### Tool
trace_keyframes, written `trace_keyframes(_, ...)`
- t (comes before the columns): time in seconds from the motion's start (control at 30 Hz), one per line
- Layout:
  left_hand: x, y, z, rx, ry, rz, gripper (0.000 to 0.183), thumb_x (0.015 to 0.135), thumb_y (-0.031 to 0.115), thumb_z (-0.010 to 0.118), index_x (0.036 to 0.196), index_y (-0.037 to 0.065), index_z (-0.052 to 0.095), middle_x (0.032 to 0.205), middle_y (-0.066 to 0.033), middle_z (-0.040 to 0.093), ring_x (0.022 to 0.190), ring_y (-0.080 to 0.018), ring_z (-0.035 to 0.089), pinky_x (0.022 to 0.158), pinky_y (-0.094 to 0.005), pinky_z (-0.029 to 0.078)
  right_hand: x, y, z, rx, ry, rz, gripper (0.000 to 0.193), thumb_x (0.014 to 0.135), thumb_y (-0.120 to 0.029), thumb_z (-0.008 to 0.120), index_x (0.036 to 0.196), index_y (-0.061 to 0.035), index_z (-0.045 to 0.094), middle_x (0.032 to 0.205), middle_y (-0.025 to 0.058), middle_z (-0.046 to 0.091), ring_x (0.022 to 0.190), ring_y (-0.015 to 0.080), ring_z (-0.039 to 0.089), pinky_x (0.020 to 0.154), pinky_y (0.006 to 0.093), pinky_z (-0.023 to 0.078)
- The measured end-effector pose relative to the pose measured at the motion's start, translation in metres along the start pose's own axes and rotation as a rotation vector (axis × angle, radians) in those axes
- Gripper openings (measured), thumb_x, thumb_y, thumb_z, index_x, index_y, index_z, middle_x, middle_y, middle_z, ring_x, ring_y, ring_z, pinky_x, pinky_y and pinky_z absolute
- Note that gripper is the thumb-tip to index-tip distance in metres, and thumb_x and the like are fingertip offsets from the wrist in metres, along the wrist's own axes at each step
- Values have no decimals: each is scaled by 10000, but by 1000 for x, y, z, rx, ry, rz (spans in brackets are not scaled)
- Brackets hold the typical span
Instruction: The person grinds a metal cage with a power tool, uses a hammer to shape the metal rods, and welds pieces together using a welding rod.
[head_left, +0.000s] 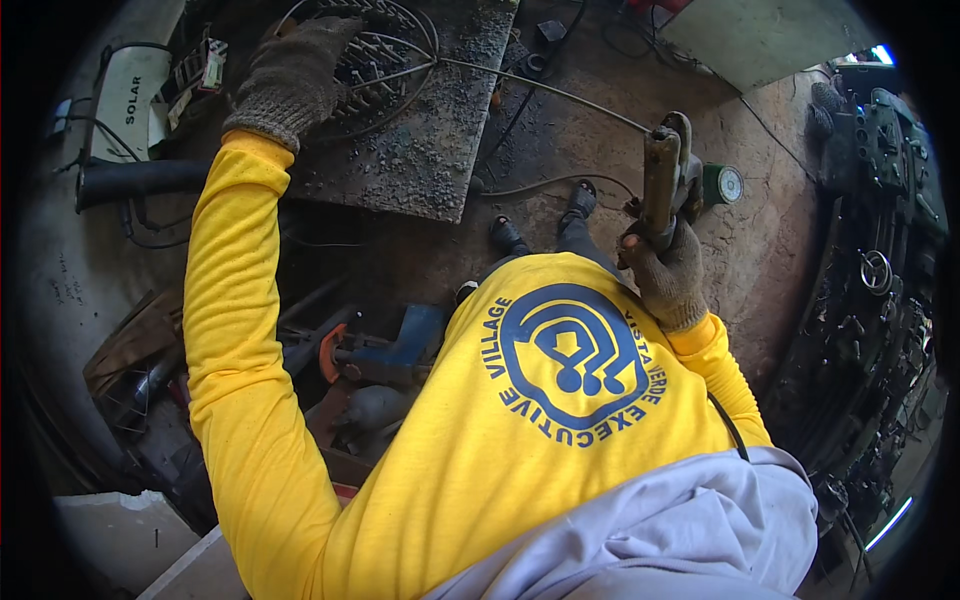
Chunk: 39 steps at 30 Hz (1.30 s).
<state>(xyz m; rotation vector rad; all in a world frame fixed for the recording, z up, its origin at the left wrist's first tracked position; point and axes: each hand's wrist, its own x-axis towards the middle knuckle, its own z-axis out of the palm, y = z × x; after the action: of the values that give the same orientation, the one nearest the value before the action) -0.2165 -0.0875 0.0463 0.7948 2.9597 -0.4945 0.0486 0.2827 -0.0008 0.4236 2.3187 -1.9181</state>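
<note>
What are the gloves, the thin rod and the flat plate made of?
Gloves: knitted yarn, matte, by the ribbed cuffs; fibre unclear. Thin rod: probably metal, dull, slim yet stiff-looking. Flat plate: maybe steel, dull grey, straight-edged; grit hides much.

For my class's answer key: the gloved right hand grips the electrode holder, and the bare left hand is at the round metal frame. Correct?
No: the head view shows the left hand in a knitted glove, not bare. It is at the round metal frame, and the gloved right hand grips the electrode holder.

wire frame (392, 76): on tabletop (430, 150) | tool (658, 185): right of tabletop | cylinder (727, 185): right of tool
</note>
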Motion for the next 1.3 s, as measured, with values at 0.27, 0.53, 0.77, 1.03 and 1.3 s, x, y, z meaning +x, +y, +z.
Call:
trace_keyframes(0.27, 0, 2, -1, -13, -21, 0, 807, 760, 295, 849, 1474, 186, 490, 1466, -94, 549, 1363, -300, 515, 1122, -436, 428, 10, -12, -3, 326, -33, 235, 327, 947, -238, 680, 1174, -18, 595, 819, 49, 643, 651, 148, 617, 619, 283, 526)
trace_keyframes(0.53, 1, 5, 0, -32, -35, -4, 794, 764, 301, 841, 1466, 173, 495, 1464, -102, 548, 1367, -298, 510, 1129, -432, 418, 16, -12, -10, 541, 28, 311, 323, 981, -209, 660, 1224, -15, 575, 784, 32, 596, 650, 147, 604, 582, 304, 538)
trace_keyframes(0.77, -5, 1, -7, -35, -72, -24, 783, 767, 306, 835, 1459, 161, 499, 1461, -110, 547, 1370, -295, 505, 1135, -428, 410, 5, 7, -7, 74, -18, -56, 367, 905, -172, 710, 1187, 40, 611, 865, 62, 689, 765, 152, 658, 716, 290, 521)
trace_keyframes(1.03, 8, 3, -6, -50, -91, 1, 770, 771, 312, 827, 1451, 148, 504, 1458, -119, 545, 1373, -293, 500, 1143, -425, 400, 4, 13, -5, -48, 27, -123, 350, 851, -201, 754, 1098, 26, 654, 888, 110, 725, 793, 228, 693, 742, 335, 535)
trace_keyframes(1.3, 9, 7, -15, -63, -161, -31, 759, 775, 317, 819, 1443, 135, 509, 1456, -128, 544, 1377, -290, 494, 1150, -421, 390, 9, 17, -5, -125, 17, -180, 372, 827, -239, 779, 1070, 18, 666, 848, 147, 730, 757, 292, 706, 731, 368, 541)
